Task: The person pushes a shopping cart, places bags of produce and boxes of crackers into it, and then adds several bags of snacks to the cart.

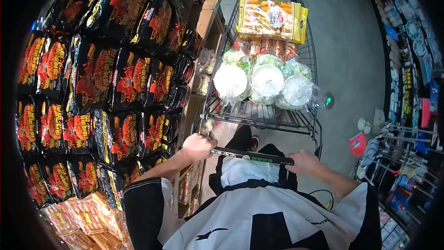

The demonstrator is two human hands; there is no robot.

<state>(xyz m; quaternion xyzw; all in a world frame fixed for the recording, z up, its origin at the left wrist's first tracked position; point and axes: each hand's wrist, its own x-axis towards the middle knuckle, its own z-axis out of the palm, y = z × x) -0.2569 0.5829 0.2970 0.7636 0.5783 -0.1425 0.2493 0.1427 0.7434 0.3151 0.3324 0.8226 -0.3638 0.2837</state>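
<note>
Both of my hands are wrapped round the dark handle bar (249, 156) of a wire shopping cart (316, 71). My left hand (199, 146) grips its left end and my right hand (305, 163) its right end. In the cart's basket, closest to me, lie cabbage-like vegetables wrapped in clear film (268, 81), their pale cut ends facing up. Beyond them are reddish-brown packaged goods (267, 47), partly covered. On top at the far end rests a yellow-and-clear food packet (270, 18).
Tall stacks of black snack bags (95, 74) line the left side, close to the cart. Light-brown packets (88, 217) lie below them. Grey floor (344, 41) runs along the right, with a green arrow marker (329, 100). Hook racks with goods (407, 157) stand at far right.
</note>
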